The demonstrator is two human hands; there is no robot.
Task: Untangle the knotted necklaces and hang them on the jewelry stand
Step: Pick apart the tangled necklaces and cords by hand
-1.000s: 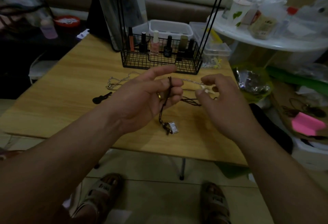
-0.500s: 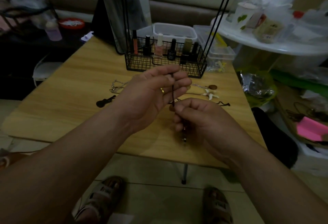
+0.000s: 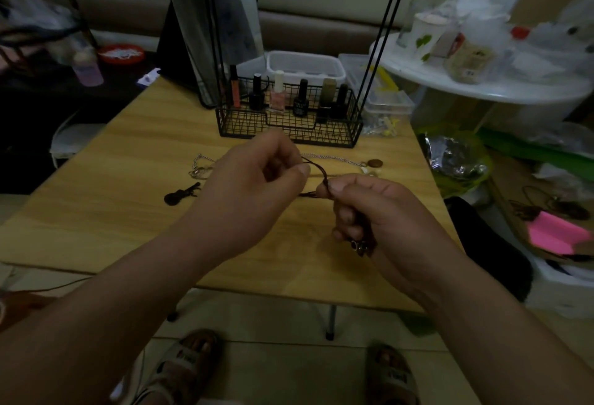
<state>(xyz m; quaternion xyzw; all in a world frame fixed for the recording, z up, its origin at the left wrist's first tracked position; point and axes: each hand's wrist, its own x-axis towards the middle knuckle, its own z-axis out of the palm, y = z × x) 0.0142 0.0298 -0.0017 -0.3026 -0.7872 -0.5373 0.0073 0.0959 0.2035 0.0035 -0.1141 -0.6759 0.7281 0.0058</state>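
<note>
fingers [image 3: 300,171] of left hand [image 3: 254,186] and right hand [image 3: 382,212] both tight on dark cord necklace [image 3: 316,167] over wooden table [image 3: 128,186]

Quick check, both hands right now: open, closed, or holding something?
Left hand: closed, pinching the dark cord necklace.
Right hand: closed around the same necklace, its pendant poking out below.

Readable text: none, nothing legible right now.
Nail polish bottles [image 3: 301,99]: labels showing, all too blurred.
Sandals [image 3: 184,358]: strap marks, possibly letters, unreadable.
Carton [image 3: 467,62]: print smeared.
</note>
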